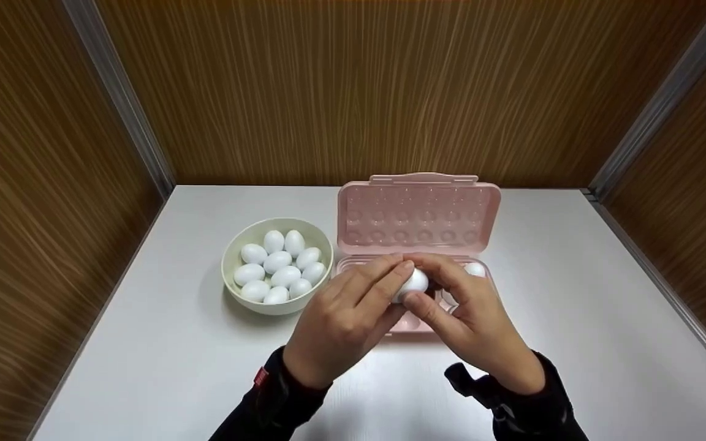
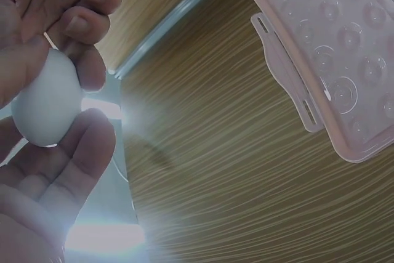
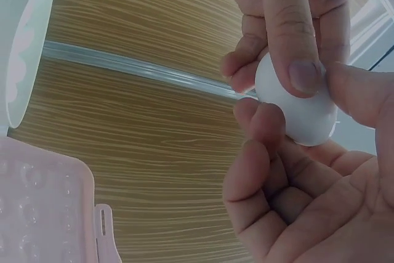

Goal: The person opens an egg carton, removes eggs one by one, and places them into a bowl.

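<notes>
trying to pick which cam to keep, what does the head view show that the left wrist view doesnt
Only the head view shows the bowl of white eggs, the tray of the pink egg box with an egg already in it, and the grey table. Only the left wrist view shows the lid's clasp tabs close up. Both show the held egg pinched by the left hand and right hand, and the open lid.

1. The head view looks forward and down from above the table [image 1: 573, 343], taking in the whole scene.
2. The left wrist view sits very near the egg [image 2: 46, 106], looking up.
3. The right wrist view, equally close, shares that egg [image 3: 301, 112] and the pink carton lid [image 3: 43, 207].
</notes>
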`<state>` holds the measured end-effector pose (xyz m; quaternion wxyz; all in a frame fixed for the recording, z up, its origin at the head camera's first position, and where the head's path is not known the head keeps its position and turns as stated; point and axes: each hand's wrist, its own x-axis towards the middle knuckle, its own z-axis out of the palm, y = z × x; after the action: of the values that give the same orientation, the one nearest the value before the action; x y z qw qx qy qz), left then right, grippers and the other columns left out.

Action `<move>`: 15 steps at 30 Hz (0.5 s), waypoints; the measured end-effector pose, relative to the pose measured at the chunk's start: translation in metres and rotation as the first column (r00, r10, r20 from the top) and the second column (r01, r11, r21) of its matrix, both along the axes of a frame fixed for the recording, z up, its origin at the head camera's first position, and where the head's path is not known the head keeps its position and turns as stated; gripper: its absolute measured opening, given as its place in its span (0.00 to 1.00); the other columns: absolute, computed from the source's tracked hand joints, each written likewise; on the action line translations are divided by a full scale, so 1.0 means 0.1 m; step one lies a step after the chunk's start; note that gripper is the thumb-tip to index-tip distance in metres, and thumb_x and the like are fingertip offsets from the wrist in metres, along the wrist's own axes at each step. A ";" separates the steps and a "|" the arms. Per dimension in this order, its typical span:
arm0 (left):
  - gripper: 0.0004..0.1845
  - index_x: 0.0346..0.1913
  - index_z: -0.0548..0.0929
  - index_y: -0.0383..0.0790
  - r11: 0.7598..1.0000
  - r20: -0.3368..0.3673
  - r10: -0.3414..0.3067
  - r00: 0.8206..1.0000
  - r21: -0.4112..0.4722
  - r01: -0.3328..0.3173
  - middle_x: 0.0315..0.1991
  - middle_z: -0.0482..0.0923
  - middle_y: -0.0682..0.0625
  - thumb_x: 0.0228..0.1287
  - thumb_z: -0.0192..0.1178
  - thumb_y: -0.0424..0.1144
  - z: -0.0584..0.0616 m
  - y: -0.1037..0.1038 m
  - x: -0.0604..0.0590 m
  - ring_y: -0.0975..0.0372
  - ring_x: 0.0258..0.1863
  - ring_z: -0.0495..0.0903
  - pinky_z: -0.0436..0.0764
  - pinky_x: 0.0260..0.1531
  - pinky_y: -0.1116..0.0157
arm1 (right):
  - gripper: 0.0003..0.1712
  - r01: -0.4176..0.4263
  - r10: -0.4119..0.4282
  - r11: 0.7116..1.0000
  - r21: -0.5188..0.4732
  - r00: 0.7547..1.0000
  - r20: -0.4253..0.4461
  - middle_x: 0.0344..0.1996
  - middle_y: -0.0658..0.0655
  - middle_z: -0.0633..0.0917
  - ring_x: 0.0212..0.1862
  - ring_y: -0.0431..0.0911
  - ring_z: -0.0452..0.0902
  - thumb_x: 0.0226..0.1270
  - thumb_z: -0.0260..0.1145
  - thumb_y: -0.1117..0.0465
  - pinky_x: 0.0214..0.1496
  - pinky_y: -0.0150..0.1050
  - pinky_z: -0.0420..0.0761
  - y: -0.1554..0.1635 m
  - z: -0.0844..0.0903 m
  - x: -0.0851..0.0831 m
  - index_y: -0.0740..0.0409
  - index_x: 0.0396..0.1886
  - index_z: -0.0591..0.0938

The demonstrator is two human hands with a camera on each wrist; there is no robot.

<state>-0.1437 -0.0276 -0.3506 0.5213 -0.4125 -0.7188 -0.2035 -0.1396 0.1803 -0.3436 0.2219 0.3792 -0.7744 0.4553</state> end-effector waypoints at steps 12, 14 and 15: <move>0.24 0.58 0.88 0.36 0.988 0.383 0.157 0.910 -0.059 -0.145 0.54 0.88 0.44 0.58 0.79 0.36 0.05 -0.37 -0.14 0.53 0.51 0.89 0.88 0.57 0.61 | 0.27 0.077 -0.054 0.984 0.164 0.989 -0.139 0.50 0.51 0.90 0.38 0.41 0.83 0.66 0.75 0.70 0.45 0.30 0.82 0.07 -0.03 -0.10 0.59 0.65 0.83; 0.23 0.58 0.88 0.38 0.977 0.470 0.213 0.857 -0.088 -0.194 0.53 0.88 0.45 0.58 0.79 0.36 0.05 -0.45 -0.17 0.52 0.51 0.88 0.88 0.56 0.59 | 0.28 0.120 -0.093 0.968 0.220 0.987 -0.132 0.52 0.49 0.90 0.39 0.41 0.84 0.67 0.76 0.67 0.44 0.33 0.84 0.11 -0.04 -0.12 0.57 0.66 0.82; 0.23 0.57 0.87 0.39 0.971 0.503 0.238 0.831 -0.106 -0.214 0.52 0.87 0.45 0.58 0.79 0.35 0.03 -0.49 -0.19 0.52 0.51 0.88 0.88 0.55 0.58 | 0.27 0.146 -0.117 0.956 0.254 0.985 -0.125 0.52 0.49 0.90 0.39 0.41 0.84 0.68 0.76 0.65 0.44 0.35 0.85 0.13 -0.05 -0.13 0.56 0.66 0.82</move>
<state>-0.1626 -0.0765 -0.3471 0.3221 -0.2671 -0.8796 -0.2264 -0.1522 0.1933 -0.3483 0.2417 0.3770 -0.8380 0.3118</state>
